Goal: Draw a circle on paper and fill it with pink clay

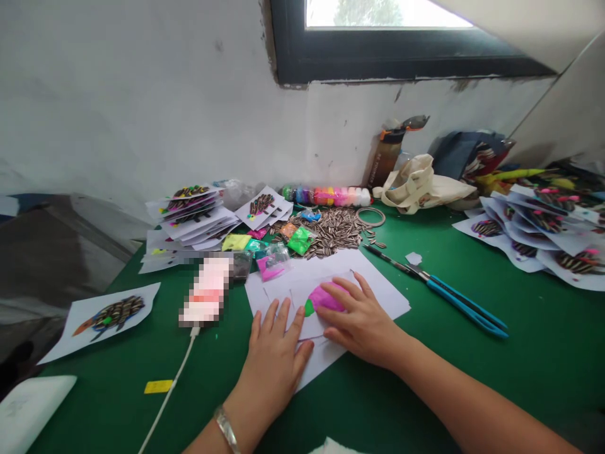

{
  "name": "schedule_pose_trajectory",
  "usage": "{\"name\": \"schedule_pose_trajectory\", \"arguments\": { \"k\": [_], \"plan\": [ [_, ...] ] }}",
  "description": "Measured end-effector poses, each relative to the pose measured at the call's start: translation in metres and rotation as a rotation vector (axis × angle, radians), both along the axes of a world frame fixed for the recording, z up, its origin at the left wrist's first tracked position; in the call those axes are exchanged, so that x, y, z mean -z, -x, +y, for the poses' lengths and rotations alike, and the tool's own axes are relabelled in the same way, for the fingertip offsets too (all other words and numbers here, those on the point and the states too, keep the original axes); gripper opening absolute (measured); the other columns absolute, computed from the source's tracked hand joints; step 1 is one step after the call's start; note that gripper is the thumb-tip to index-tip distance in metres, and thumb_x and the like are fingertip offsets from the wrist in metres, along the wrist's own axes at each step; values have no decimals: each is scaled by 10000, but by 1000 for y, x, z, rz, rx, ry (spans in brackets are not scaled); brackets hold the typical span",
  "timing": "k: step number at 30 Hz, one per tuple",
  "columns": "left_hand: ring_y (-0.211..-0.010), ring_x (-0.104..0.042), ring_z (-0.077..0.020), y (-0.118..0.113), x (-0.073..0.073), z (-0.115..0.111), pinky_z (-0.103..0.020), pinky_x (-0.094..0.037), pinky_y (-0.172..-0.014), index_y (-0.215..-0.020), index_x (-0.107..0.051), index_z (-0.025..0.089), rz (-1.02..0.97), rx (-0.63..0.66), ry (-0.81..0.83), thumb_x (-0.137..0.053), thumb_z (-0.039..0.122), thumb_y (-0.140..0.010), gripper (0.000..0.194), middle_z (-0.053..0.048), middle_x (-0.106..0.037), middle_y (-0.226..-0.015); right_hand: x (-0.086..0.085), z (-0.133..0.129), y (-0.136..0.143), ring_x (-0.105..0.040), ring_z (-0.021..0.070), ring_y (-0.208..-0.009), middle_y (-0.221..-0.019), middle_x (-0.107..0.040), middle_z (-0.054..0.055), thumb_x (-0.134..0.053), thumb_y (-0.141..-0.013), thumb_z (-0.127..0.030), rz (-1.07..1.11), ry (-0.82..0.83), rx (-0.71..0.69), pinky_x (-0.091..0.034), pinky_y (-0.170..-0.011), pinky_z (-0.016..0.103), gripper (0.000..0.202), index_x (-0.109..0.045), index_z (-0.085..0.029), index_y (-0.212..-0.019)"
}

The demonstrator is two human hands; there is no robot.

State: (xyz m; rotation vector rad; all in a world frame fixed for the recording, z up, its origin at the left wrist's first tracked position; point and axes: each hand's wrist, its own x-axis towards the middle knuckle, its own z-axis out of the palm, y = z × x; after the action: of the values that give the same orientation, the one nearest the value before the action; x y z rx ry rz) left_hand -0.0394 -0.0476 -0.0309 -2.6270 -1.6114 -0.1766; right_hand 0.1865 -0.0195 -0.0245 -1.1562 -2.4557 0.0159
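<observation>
White paper sheets (392,296) lie stacked on the green table in front of me. On the top one is a flat magenta shape, apparently modelling clay (317,296), with a small green clay piece (309,308) at its left end. My right hand (357,321) rests over the magenta clay, fingers stretched and touching it, covering part of it. My left hand (276,350) lies flat on the paper just left of the green piece, fingers spread, holding nothing.
Behind the paper are sunflower seeds (338,230) and clay packets (301,239). Blue tweezers (466,306) and a pen (385,257) lie right. Decorated paper stacks (203,221) stand left, others (543,227) right. A white cable (172,384) runs from a blurred device (208,293).
</observation>
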Motion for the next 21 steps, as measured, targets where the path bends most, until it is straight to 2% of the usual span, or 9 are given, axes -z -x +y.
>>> {"name": "schedule_pose_trajectory", "arguments": {
  "k": [4,10,13,15,17,19,21],
  "plan": [
    [-1360,-361,-345,0,0,0,-597,-335,-1049,-1413,-438,260,1,3,-6,-477,373,-932,496,-114,-426,-1475,-3,2,-5,-356,334,-1321,-1436,-441,93,-507,-918,-456,-3,72,22,-155,-1085,648,343,-605,-338,-1225],
    [-1355,-371,-345,0,1,0,-596,-339,-1044,-1407,-447,263,0,12,-22,-479,372,-932,489,-118,-426,-1475,-4,0,0,-345,348,-1335,-1411,-483,94,-513,-905,-502,-54,25,-24,-61,-1096,663,377,-609,-303,-1210],
    [-1349,-380,-348,1,2,1,-597,-340,-1042,-1404,-453,261,6,15,-26,-488,374,-927,491,-125,-434,-1468,-4,-1,2,-346,346,-1336,-1404,-493,85,-534,-896,-495,-19,14,-24,-65,-1100,656,353,-631,-302,-1175],
    [-1345,-386,-349,1,3,1,-598,-338,-1042,-1401,-457,262,7,10,-29,-494,373,-925,490,-126,-444,-1462,-3,1,-1,-371,329,-1322,-1409,-488,83,-531,-908,-452,26,32,-7,-119,-1104,634,332,-628,-301,-1187],
    [-1340,-391,-352,1,3,1,-598,-336,-1042,-1398,-462,261,5,8,-30,-500,371,-921,491,-127,-449,-1458,-3,8,-8,-437,296,-1272,-1384,-509,103,-507,-928,-393,119,31,63,-234,-1093,570,337,-609,-268,-1225],
    [-1343,-387,-350,1,3,1,-593,-332,-1046,-1397,-464,258,-2,10,-31,-497,367,-922,488,-125,-447,-1459,-4,18,-17,-530,260,-1160,-1268,-589,136,-480,-942,-341,233,5,201,-379,-1014,459,346,-605,-196,-1229],
    [-1348,-379,-347,1,3,1,-586,-328,-1052,-1406,-451,255,-10,13,-31,-488,365,-926,494,-120,-441,-1465,-6,30,-27,-593,245,-1024,-1106,-658,125,-484,-932,-296,229,40,330,-450,-903,388,296,-643,-167,-1145]
  ]
}}
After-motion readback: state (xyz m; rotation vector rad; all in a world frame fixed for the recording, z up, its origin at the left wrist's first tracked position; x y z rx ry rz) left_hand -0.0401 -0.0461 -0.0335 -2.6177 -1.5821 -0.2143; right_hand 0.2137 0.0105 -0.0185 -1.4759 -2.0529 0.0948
